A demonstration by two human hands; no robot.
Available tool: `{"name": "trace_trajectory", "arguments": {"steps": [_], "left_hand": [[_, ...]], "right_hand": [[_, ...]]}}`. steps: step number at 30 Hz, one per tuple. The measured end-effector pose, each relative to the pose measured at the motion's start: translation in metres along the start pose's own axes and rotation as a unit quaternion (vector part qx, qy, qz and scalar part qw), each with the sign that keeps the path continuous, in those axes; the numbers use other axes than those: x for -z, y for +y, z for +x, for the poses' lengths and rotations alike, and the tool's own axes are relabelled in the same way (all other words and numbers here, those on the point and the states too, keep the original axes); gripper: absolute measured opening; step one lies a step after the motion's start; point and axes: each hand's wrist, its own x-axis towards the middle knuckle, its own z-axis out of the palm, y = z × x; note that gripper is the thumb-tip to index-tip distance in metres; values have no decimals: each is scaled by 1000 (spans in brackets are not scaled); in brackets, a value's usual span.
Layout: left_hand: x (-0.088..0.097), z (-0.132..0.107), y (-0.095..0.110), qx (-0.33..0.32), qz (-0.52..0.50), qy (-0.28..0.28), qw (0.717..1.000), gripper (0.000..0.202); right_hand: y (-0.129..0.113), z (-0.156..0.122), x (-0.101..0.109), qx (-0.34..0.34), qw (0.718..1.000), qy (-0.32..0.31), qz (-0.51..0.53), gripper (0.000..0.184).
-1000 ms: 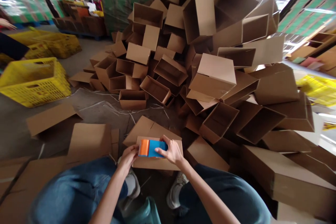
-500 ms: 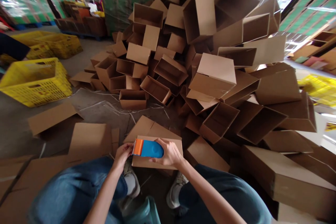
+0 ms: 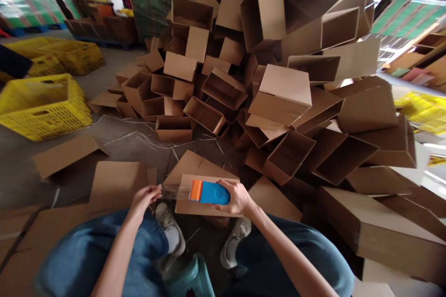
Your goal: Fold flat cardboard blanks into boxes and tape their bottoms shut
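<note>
My right hand [image 3: 235, 198] is wrapped round a blue and orange tape dispenser [image 3: 214, 193], held just over a cardboard box [image 3: 184, 207] between my feet. From the orange end a strip of clear tape [image 3: 170, 192] stretches leftward. My left hand [image 3: 148, 195] pinches the strip's free end, beyond the box's left edge. The box lies with a flat face up, and a cardboard flap [image 3: 186, 165] shows behind it. Whether the dispenser touches the box I cannot tell.
A large heap of open cardboard boxes [image 3: 226, 88] rises ahead and to the right. Yellow crates [image 3: 45, 118] stand at the left, near a person's dark sleeve [image 3: 14, 61]. Flat cardboard [image 3: 116, 185] lies at my left. A teal plastic object [image 3: 191, 278] sits between my legs.
My hands have moved apart: the left one leftward with the tape end, the right one slightly rightward with the dispenser. A length of clear tape now spans between them.
</note>
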Motion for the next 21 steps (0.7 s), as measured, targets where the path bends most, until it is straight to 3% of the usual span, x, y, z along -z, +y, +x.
{"name": "trace_trajectory", "arguments": {"steps": [4,7,12,21], "left_hand": [[6,6,10,1,-6,0,1000,69],[22,13,14,-3,3,32,999,70],[44,25,4,12,33,14,999,68],[19,21,-3,-2,155,-35,987,67]], "right_hand": [[5,1,2,9,1000,5,9,53],[11,-1,5,3,1000,13,2,51],[19,-7,5,1,1000,15,9,48],[22,-4,3,-1,1000,1,15,47]]}}
